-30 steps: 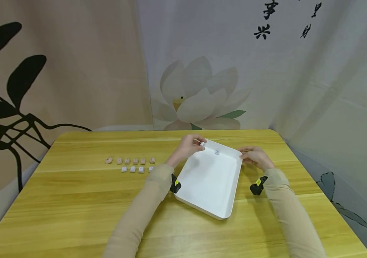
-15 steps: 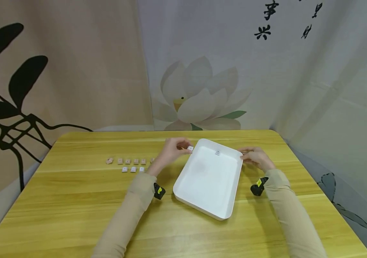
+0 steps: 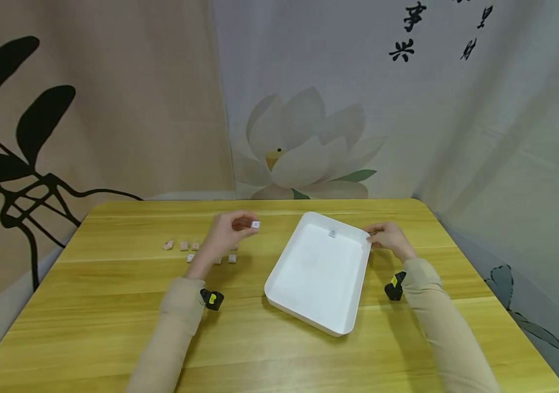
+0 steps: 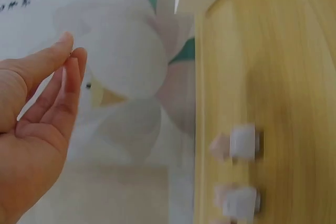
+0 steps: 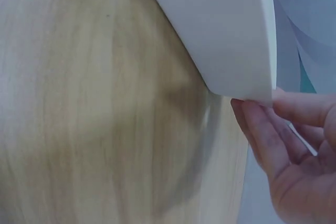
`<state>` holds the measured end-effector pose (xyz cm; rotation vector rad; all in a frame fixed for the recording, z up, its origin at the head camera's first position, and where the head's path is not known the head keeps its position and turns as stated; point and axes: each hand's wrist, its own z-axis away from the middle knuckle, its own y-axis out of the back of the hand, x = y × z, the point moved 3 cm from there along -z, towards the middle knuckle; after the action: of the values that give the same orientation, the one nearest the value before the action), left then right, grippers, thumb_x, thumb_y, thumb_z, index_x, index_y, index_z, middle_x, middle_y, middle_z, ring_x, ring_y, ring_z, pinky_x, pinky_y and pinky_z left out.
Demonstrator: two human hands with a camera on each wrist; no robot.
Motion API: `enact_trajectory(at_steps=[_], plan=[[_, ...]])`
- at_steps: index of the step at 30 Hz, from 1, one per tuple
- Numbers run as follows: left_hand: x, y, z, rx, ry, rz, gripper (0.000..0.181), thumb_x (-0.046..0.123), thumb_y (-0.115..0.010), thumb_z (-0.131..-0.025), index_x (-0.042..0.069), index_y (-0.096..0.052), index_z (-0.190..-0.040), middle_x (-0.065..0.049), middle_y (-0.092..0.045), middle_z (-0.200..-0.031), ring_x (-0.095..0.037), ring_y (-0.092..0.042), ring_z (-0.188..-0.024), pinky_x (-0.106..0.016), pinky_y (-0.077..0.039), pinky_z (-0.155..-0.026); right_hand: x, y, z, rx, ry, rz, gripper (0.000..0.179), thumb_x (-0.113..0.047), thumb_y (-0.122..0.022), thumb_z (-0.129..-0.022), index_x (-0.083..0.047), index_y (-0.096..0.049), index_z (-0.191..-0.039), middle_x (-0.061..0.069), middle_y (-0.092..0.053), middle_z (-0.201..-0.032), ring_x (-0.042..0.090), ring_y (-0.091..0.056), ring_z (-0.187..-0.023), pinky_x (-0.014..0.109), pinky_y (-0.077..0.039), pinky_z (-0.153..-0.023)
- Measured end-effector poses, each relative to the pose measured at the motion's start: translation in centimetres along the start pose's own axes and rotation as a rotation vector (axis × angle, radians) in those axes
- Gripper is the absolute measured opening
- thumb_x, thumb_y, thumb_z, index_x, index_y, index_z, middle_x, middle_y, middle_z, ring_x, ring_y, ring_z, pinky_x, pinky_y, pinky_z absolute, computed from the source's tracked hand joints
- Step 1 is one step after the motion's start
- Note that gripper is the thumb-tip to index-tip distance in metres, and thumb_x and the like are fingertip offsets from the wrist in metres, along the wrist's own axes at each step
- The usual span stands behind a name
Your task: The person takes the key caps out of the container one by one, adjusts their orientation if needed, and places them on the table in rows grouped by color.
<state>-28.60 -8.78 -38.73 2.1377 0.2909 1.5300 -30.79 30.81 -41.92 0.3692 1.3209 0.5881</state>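
My left hand [image 3: 226, 233] pinches a small white keycap [image 3: 256, 225] between thumb and fingertips, raised above the table left of the tray. In the left wrist view the thumb and fingers [image 4: 73, 59] meet at the tips, and the keycap is hidden there. A white rectangular tray [image 3: 316, 278] lies turned at an angle. My right hand [image 3: 391, 240] holds its far right corner, thumb on the rim and fingers [image 5: 268, 135] under it in the right wrist view. One pale keycap [image 3: 332, 233] lies inside, near the far wall.
Left of the tray, a back row of pinkish keycaps [image 3: 184, 246] and a front row of white keycaps [image 3: 232, 258] stand on the wooden table [image 3: 112, 327]; my left hand and forearm partly cover both rows. A printed curtain [image 3: 161, 109] hangs behind the table.
My left hand has moved from the tray's far left corner leftward to above the keycap rows, carrying the white keycap out. My right hand stays at the tray's corner.
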Motion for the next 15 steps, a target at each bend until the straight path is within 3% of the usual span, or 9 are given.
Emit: enact_trajectory(at_steps=[6,15], plan=[[-1.7,2.9,1.4,0.022,0.021,-0.065,0.026,0.022,-0.070,-0.086,0.011,-0.068,-0.109,-0.011,-0.071,-0.102,-0.023,-0.065,-0.093,-0.036,-0.054,-0.081,0.0,0.1,-0.1,-0.005,-0.005,-0.007,0.041,-0.003,-0.053,-0.095,0.010,-0.048,-0.133,0.033,-0.051,-0.130,0.031,-0.063,-0.101,0.046,-0.051,-0.095],[-5.6,7.5,4.1,-0.032,0.119,-0.243,0.027,0.025,-0.065,-0.090,0.010,-0.066,-0.112,-0.013,-0.068,-0.106,-0.027,-0.062,-0.099,-0.042,-0.052,-0.084,0.4,0.1,-0.2,-0.017,-0.032,-0.005,0.041,-0.006,-0.052,-0.096,0.008,-0.047,-0.134,0.032,-0.048,-0.134,0.033,-0.061,-0.107,0.047,-0.048,-0.100]])
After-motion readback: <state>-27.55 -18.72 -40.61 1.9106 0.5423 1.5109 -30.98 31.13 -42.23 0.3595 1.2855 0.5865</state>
